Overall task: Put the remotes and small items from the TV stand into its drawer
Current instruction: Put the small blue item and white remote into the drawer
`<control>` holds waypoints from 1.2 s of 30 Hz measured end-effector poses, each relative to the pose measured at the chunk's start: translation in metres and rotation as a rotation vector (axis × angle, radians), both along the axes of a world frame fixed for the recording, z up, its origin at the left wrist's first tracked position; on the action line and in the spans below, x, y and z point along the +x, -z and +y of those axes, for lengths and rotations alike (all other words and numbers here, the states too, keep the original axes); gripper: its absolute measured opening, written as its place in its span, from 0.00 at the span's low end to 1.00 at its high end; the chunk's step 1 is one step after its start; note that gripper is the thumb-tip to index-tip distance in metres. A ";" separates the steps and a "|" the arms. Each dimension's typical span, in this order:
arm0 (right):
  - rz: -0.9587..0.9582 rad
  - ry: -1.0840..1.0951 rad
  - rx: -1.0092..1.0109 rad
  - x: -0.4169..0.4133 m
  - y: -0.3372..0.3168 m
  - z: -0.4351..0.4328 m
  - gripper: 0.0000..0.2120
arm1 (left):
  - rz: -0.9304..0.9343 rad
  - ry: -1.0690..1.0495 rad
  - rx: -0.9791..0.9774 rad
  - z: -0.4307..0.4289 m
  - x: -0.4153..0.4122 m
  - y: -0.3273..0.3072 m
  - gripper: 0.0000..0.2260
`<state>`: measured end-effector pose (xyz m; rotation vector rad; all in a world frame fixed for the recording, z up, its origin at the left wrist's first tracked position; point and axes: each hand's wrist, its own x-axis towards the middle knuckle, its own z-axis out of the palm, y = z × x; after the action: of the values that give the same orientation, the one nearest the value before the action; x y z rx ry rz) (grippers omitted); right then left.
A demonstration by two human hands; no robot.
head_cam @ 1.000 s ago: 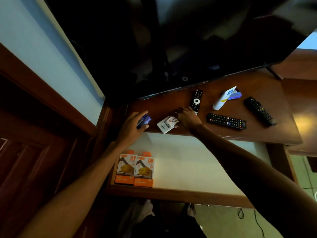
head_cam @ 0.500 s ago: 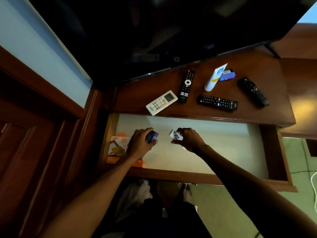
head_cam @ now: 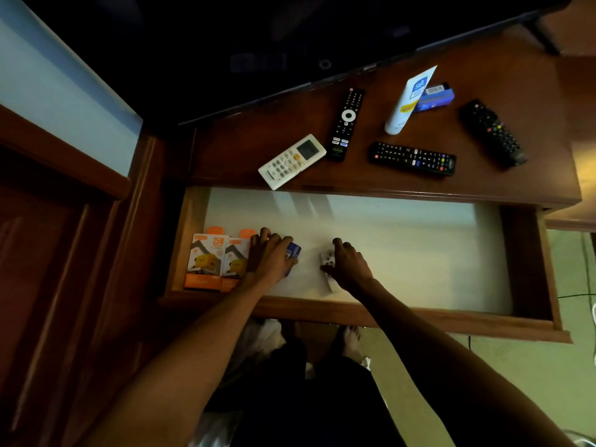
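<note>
The drawer (head_cam: 529, 262) of the wooden TV stand (head_cam: 245, 150) stands pulled out, with a white floor. My left hand (head_cam: 269, 256) is down inside it, closed around a small blue box (head_cam: 293, 251) beside two orange-and-white boxes (head_cam: 214, 261). My right hand (head_cam: 350, 267) rests on a small white item (head_cam: 325, 259) lying on the drawer floor. On the stand top lie a white remote (head_cam: 292, 161), three black remotes (head_cam: 346, 124) (head_cam: 412, 158) (head_cam: 493, 132), a white tube (head_cam: 408, 100) and a blue box (head_cam: 435, 98).
The dark TV screen (head_cam: 258, 43) overhangs the back of the stand. A wooden panel (head_cam: 58, 253) rises on the left. My legs and feet (head_cam: 350, 338) are under the drawer front, over a green floor with cables (head_cam: 580, 295) on the right.
Both hands came off the stand top and dropped into the open drawer, carrying the blue box and the white item down to its floor. The white remote stayed on the stand.
</note>
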<state>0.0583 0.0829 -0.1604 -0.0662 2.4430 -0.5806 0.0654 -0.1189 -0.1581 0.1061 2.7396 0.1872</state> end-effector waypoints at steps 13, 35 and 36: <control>-0.153 -0.244 -0.065 0.002 0.008 0.005 0.51 | -0.173 0.148 -0.005 -0.032 -0.008 -0.014 0.26; -0.248 -0.156 -0.066 0.008 0.001 -0.068 0.42 | -0.225 0.153 0.091 -0.061 0.003 -0.019 0.18; -0.249 -0.169 -0.048 0.007 -0.003 -0.066 0.41 | -0.218 0.140 0.120 -0.062 0.001 -0.026 0.18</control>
<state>0.0651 0.0167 -0.1578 -0.2057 2.1582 -0.5382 0.0665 -0.1806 -0.1325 0.2927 2.4926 0.3056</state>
